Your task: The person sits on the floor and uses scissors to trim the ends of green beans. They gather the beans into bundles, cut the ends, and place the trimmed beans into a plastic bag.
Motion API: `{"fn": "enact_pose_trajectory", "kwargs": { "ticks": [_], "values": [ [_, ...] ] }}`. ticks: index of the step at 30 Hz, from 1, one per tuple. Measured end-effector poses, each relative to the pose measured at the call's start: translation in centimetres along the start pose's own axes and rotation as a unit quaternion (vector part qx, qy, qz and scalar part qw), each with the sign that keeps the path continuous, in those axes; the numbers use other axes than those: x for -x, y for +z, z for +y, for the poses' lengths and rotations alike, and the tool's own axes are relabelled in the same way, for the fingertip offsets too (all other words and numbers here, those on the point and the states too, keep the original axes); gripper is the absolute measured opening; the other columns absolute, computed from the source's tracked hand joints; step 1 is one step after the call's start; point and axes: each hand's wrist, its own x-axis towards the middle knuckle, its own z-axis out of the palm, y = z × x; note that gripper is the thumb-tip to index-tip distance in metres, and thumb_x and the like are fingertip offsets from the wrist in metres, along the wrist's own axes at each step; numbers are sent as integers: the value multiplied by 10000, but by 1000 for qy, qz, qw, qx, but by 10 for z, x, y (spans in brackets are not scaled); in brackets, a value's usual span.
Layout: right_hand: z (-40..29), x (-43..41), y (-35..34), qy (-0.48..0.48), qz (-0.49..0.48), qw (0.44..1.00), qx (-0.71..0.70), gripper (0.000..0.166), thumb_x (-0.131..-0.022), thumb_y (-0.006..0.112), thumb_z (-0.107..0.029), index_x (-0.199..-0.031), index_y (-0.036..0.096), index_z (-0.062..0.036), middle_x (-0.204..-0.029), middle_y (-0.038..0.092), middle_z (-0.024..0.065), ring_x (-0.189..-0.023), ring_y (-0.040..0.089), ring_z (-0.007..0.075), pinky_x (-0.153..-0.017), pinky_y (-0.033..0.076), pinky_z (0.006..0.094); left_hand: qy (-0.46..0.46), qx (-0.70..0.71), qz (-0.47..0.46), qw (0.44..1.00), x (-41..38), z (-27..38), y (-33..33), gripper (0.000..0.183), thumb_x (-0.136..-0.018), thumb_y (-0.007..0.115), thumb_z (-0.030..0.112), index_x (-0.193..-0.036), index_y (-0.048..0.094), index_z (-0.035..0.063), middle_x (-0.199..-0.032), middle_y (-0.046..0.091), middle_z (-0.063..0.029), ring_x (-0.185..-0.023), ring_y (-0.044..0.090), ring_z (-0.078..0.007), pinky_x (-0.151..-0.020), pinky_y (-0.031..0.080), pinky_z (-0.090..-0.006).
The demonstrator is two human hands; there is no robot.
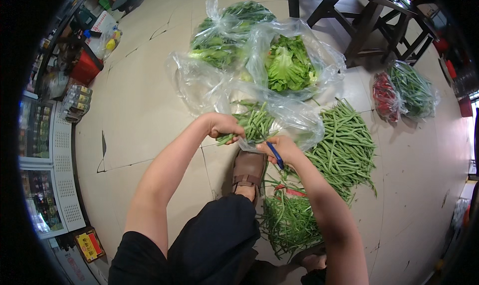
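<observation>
My left hand (225,127) grips some green beans (225,139) over the mouth of a clear plastic bag. In my right hand (282,148) is a blue-handled knife (275,154), its thin dark blade pointing up and left toward the beans. Between the hands, more green beans (260,118) lie in the open plastic bag (299,114). A large heap of loose green beans (346,146) spreads on the floor to the right. Close to my right forearm lies a pile of thin green stalks (288,219) with a red strip (293,191) by it.
Leaf lettuce (288,66) and bagged leafy greens (232,34) lie ahead on the tiled floor. To the right are bagged red chillies (386,98) and bagged green vegetables (411,90), near dark wooden stools (368,30). A glass-fronted cabinet (41,165) lines the left. My brown shoe (247,169) is below the bag.
</observation>
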Motion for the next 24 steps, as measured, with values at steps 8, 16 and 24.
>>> {"fn": "enact_pose_trajectory", "kwargs": {
  "ticks": [8, 16, 24],
  "values": [
    [47, 120, -37, -62, 84, 983, 154, 487, -835, 717, -488, -900, 646, -10, -683, 630, 160, -603, 612, 251, -626, 484, 379, 153, 333, 254, 895, -27, 10, 23, 518, -903, 627, 216, -1348, 421, 48, -1355, 458, -199, -1200, 484, -408, -944, 399, -674],
    [146, 316, -72, 130, 207, 969, 22, 488, -886, 710, -379, -1189, 611, -9, -875, 691, 141, -784, 636, 180, -704, 509, 321, 123, -92, 300, 941, 10, 26, 93, 525, -835, 637, 211, -1290, 516, -22, -1250, 586, -164, -1102, 583, -275, -937, 462, -385],
    [276, 310, -9, 94, 377, 915, -110, 465, -884, 721, -353, -1181, 602, -17, -774, 643, 92, -699, 579, 137, -679, 491, 289, 473, -694, 170, 516, -90, 54, 242, 673, -825, 605, 108, -1456, 370, 104, -1498, 368, -148, -1406, 316, -324, -1170, 246, -455]
  ]
}}
